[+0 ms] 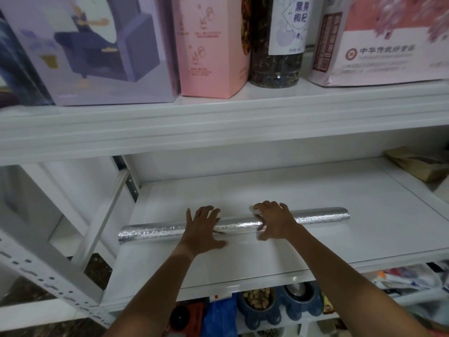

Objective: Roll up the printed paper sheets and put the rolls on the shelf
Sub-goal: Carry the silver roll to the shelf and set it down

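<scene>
Both hands lie palm-down on the roll (233, 226); left hand (202, 229) has fingers spread nearly flat over it, pressing, not clasping; right hand (273, 222) has fingers bent over the top of the tube, thumb low on the near side, a loose claw hold rather than a clamp. The roll is silvery, crinkled, foil-like; it lies lengthwise across the middle shelf board (364, 237), both ends poking out well past the hands; a flat unrolled stretch of sheet (243, 263) appears to lie on the board from the roll toward the near edge, hard to tell from the white board. Judgement: rolling is still in hand. To do it well: keep palms flat, even pressure both sides, so the tube stays parallel to the shelf edge and doesn't cone; hands sit close to centre, so watch the free ends for slack. Further back right, a brown packet (418, 164) on the same board, well apart from the roll. Above: pink box (211, 47), clear jar (277, 45), printed bags on the upper shelf (218, 117).
</scene>
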